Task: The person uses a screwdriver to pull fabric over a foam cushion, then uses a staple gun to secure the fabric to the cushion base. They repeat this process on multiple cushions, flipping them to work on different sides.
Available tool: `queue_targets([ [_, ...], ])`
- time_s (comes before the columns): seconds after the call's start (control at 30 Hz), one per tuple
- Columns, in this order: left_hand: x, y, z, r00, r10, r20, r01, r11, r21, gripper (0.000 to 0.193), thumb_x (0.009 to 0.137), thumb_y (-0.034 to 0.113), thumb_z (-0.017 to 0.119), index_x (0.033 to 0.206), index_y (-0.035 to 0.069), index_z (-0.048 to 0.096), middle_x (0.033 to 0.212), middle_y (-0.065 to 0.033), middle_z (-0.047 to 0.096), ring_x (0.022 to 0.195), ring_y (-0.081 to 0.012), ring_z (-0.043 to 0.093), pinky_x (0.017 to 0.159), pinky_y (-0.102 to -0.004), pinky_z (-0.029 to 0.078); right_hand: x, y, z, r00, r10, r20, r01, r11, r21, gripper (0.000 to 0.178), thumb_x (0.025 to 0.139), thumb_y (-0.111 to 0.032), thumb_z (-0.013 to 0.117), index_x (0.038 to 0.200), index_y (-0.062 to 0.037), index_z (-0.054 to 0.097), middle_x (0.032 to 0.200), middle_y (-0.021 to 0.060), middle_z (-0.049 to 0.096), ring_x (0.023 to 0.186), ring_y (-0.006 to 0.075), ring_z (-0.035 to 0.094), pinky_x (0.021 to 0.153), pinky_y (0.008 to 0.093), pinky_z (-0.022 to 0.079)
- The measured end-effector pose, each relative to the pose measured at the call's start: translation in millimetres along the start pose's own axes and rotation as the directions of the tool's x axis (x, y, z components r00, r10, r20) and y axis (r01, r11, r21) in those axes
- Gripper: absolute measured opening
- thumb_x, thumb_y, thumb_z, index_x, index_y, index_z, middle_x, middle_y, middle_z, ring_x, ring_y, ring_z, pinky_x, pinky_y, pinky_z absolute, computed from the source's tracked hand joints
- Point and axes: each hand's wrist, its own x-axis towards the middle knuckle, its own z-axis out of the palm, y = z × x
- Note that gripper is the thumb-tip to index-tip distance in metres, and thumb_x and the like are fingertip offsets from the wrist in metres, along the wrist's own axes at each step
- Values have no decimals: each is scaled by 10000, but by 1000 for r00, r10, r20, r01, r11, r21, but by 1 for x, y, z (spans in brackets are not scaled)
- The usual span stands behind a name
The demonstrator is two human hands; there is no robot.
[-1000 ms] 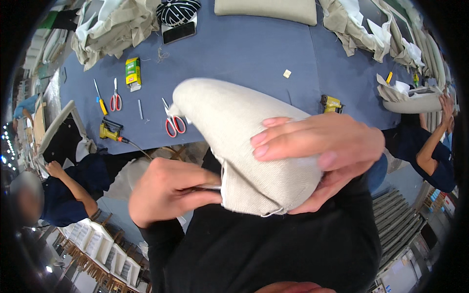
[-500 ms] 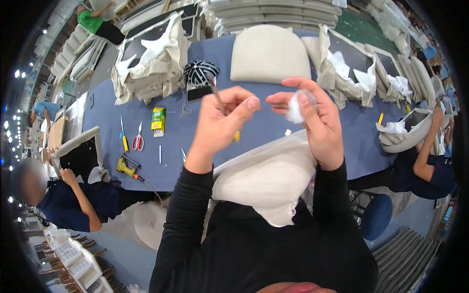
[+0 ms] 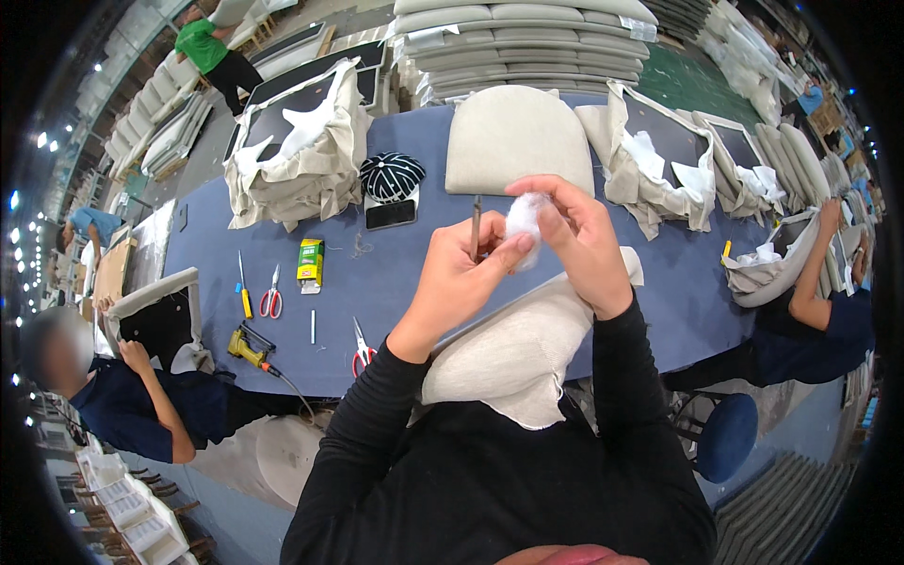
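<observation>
- Gripping one slim dark rod [image 3: 476, 226] in curled fingers, the left hand [image 3: 452, 278] met one tuft of white stuffing [image 3: 524, 217] with its thumb tip.
- The right hand [image 3: 586, 247], fingers bent, pinched that same tuft above the bench [image 3: 395, 273].
- One beige fabric-covered pad [image 3: 513, 363] sat between the forearms at the bench's near edge, its pointed tip past that edge.
- Two pairs of red-handled scissors: one [image 3: 271, 301] toward the left end, one [image 3: 362, 358] at the near edge beside the left sleeve.
- One yellow-handled screwdriver [image 3: 247, 299], one green-and-yellow box [image 3: 310, 265] and one white stick [image 3: 314, 327] lay around the first pair; one yellow staple gun [image 3: 248, 347] lay toward the near left corner.
- One striped cap [image 3: 392, 177], one phone [image 3: 391, 215] and one beige cushion [image 3: 518, 141] lined the far side.
- Two draped upholstery piles, at the far left corner [image 3: 297, 179] and far right [image 3: 656, 179], hemmed that edge.
- Blue top showed broadly from box to left hand, and from right hand to the right end.
</observation>
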Motion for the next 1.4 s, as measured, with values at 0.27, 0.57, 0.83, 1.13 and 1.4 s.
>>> queue_targets([
  [0.27,-9,4,-6,997,14,74,-33,966,256,247,1030,167,776,870,-16,731,693,42,601,652,-31,487,568,-251,370,-2,1,-4,975,204,-90,-200,978,53,312,1029,-276,810,898,6,787,785,-28,696,679,18,563,582,211,391],
  [0.57,-21,-10,-34,999,-14,-29,20,979,202,151,1034,140,740,973,5,762,702,-36,669,590,-95,510,571,-272,399,20,0,29,795,131,-593,111,929,353,213,1116,-126,646,983,9,741,937,38,692,738,81,596,636,214,447],
  [0.83,1,35,-55,984,102,-147,-153,902,-404,161,1072,74,639,1220,10,632,984,-101,742,667,-39,555,470,-197,332,9,9,32,966,-12,259,-9,997,78,224,874,53,624,1094,25,655,991,125,728,942,228,659,917,317,490],
  [1.13,4,64,-70,813,466,-348,-581,620,-527,268,1113,131,621,1378,96,608,1259,-70,751,1268,-262,683,984,-372,534,-5,0,43,888,135,440,7,952,-307,320,945,-178,787,1213,-48,673,1064,110,713,931,225,641,865,376,516],
  [1.4,-18,39,-82,876,475,-88,-458,874,162,183,947,17,750,1120,73,766,1290,-92,732,1199,-244,677,1012,-362,519,4,4,12,939,221,264,-233,972,13,284,998,-308,819,1040,-37,748,817,-60,635,690,36,538,614,243,418],
])
